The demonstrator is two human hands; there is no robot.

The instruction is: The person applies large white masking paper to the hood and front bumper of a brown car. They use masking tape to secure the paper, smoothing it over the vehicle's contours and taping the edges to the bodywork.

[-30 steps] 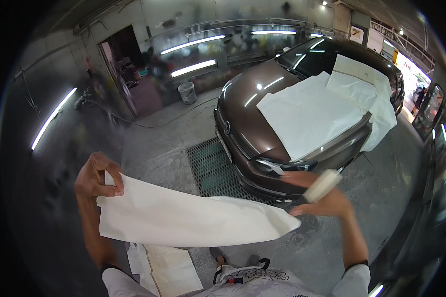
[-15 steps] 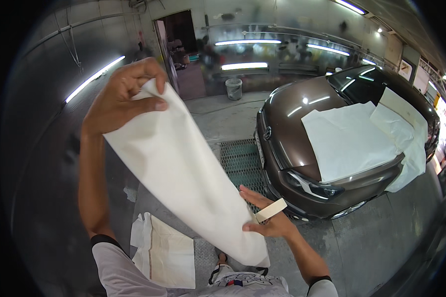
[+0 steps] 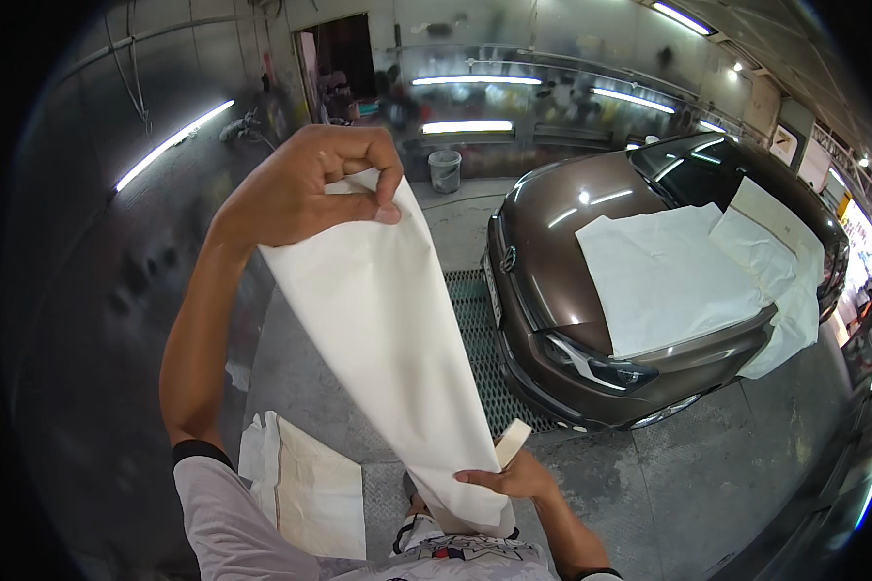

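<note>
L hand point(image 3: 305, 189) is pinching the top corner of a long cream paper sheet point(image 3: 388, 339), raised high. Sheet's long axis is running down-right to R hand point(image 3: 509, 477), which is gripping the lower end plus a pale tape roll point(image 3: 512, 443). Grey bucket point(image 3: 445, 171) by the wall, contents not showing. Brown car point(image 3: 572, 290), part-papered, is sitting further right.

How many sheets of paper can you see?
4, maybe more hidden: one sheet held between both hands, two on the car, one on the floor.

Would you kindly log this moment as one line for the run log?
left hand: raised, pinching paper sheet top | right hand: low, gripping sheet bottom plus tape roll | brown car: paper-covered, right
</note>
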